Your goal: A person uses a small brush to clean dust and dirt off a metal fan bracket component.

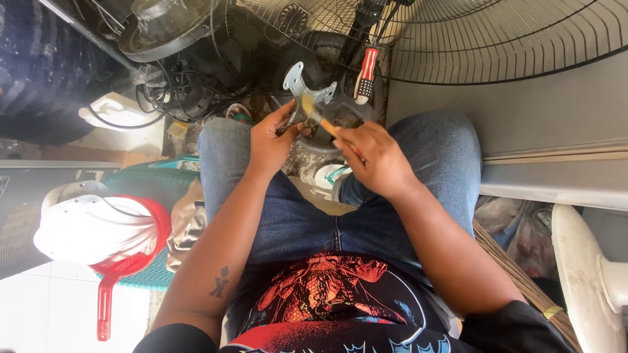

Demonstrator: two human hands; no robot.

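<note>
Seated, knees apart. Left hand (271, 140) closed around a grey metal bracket (307, 88) with a dark round part, held between the knees. Right hand (373, 160) pinches a small brush (317, 116), bristles on the bracket. Far: wire fan guard (497, 39), striped-handle screwdriver (366, 73), tangled cables (176, 91). Near left: red dustpan (124, 261).
</note>
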